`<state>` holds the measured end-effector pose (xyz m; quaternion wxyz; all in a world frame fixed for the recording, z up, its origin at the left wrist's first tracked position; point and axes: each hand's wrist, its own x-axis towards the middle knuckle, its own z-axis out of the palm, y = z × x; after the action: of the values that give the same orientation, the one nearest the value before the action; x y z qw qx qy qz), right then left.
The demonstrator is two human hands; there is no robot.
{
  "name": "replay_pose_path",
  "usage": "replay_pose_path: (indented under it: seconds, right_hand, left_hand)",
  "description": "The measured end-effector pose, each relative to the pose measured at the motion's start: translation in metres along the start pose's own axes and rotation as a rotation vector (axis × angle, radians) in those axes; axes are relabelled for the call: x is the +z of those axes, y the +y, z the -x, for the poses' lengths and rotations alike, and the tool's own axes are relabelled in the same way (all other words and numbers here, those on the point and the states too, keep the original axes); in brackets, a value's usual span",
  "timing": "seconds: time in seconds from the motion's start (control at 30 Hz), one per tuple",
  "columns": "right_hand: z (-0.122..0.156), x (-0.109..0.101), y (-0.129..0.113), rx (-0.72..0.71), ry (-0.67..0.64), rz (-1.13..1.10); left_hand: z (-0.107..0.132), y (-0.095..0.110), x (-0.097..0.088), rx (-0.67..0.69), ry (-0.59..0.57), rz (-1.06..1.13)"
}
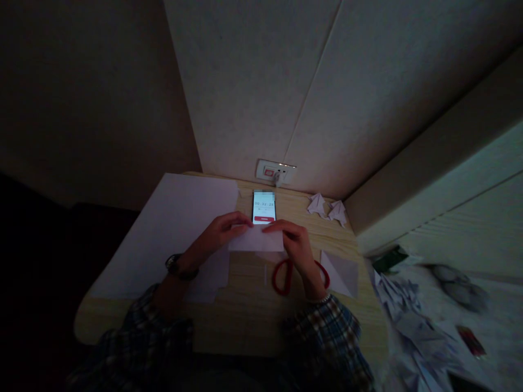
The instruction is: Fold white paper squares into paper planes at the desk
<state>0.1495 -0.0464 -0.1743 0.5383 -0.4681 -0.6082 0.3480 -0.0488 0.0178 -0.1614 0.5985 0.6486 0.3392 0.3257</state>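
Note:
Both hands hold a small sheet of white paper by its far edge, above the wooden table. My left hand pinches its far left part between thumb and fingers. On the right part, the fingers of my right hand curl over the same edge. Just beyond the paper lies a phone with a lit timer screen. Red-handled scissors rest below my right wrist, their blades hidden under paper. Beside them is a sheet with a diagonal fold.
Large white sheets cover the left of the table. Two folded paper figures sit at the back right, near the wall socket with its plug. To the right, a heap of folded papers lies beside the table.

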Motion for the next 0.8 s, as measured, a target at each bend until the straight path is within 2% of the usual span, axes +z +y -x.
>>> replay_pose_path:
  seconds: [0.23, 0.4, 0.6, 0.8]
  right_hand:
    - [0.002, 0.004, -0.001, -0.068, -0.087, 0.037]
    - [0.0, 0.004, -0.003, -0.09, -0.126, 0.12]
    - [0.0, 0.005, -0.006, -0.01, -0.005, 0.175]
    - [0.0, 0.013, -0.004, 0.068, -0.016, 0.303]
  left_hand:
    - [-0.006, -0.014, 0.003, -0.004, -0.006, -0.099]
    - [-0.007, -0.016, 0.002, -0.023, 0.007, -0.128]
    - [-0.006, -0.014, 0.0, 0.032, 0.097, -0.234]
    - [-0.002, -0.009, 0.006, 0.106, 0.107, -0.345]
